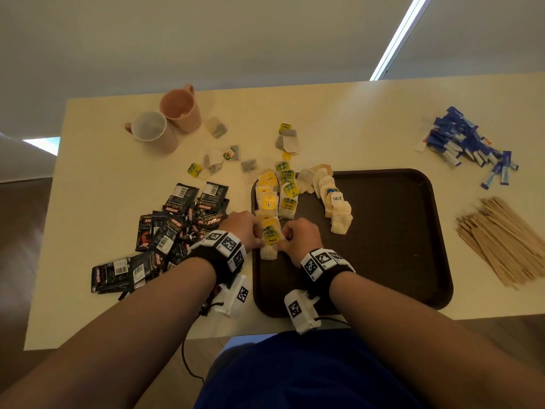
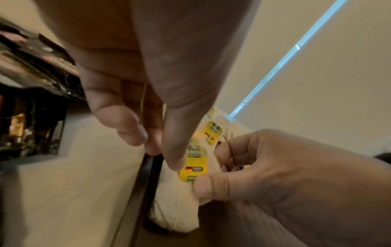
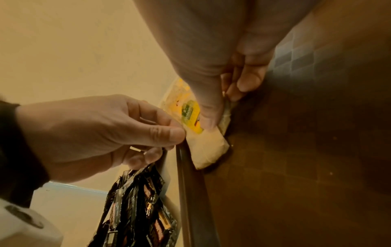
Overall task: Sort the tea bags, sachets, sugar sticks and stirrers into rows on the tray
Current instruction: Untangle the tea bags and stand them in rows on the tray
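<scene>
From the head view, the left hand (image 1: 246,228) and right hand (image 1: 300,234) both pinch one yellow-tagged paper tea bag (image 1: 270,236) at the near left of the dark brown plastic tray (image 1: 398,231), where three rows of tea bags lie. On the cream worktop (image 1: 88,187) stand two pink mugs (image 1: 165,125), a pile of black sachets (image 1: 177,222), blue sugar sticks (image 1: 469,143) and wooden stirrers (image 1: 501,240), too many to count

Left wrist view: both thumbs press the bag's tag (image 2: 193,164)

Right wrist view: the bag (image 3: 208,147) rests against the tray's rim (image 3: 190,183)
</scene>
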A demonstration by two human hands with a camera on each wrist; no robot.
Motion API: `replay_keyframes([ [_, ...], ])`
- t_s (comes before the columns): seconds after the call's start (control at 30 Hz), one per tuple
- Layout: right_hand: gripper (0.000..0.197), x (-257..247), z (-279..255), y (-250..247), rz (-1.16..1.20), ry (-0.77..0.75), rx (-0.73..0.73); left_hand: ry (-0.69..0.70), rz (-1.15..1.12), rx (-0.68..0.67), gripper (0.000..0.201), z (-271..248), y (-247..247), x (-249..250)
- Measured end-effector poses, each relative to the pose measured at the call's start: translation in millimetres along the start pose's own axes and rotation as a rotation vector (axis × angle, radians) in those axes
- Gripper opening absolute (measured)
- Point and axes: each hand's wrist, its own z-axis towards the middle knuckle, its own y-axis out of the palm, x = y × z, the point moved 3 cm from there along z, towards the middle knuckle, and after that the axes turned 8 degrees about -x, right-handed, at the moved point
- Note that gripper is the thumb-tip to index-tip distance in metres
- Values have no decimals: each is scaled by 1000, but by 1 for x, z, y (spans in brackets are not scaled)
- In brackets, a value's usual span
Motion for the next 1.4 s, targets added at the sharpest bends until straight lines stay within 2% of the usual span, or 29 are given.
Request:
replay_keyframes([
  [0.1, 23, 1, 3, 0, -20, -9, 0, -10, -24, 63, 13, 2, 0, -1],
  [0.17, 15, 1, 2, 0, -16, -17, -2, -22, -24, 99, 20, 3, 0, -2],
  [0.27, 11, 2, 2, -1, -5, -18, -8, -36, -9, 100, 28, 4, 1, -1],
  [0.4, 25, 2, 4, 0, 5, 5, 6, -15, 8, 108, 16, 5, 3, 1],
  [0.6, 27, -1, 4, 1, 45, 1, 13, 23, -160, 171, 10, 2, -4, -9],
  [0.7, 24, -5, 5, 0, 70, -6, 26, 43, -206, 158, 15, 1, -6, -10],
  [0.8, 9, -5, 5, -4, 67, 11, 51, 38, -200, 149, 15, 1, -6, -10],
  [1.0, 25, -7, 8, -2, 95, 30, 24, 8, -240, 115, 17, 0, -3, -14],
  [1.2, 4, -8, 5, -2, 160, 30, -1, 7, -255, 112, 15, 0, -6, -14],
  [1.4, 13, -3, 2, -3, 142, 23, 34, -22, -283, 107, 21, -2, -6, -16],
])
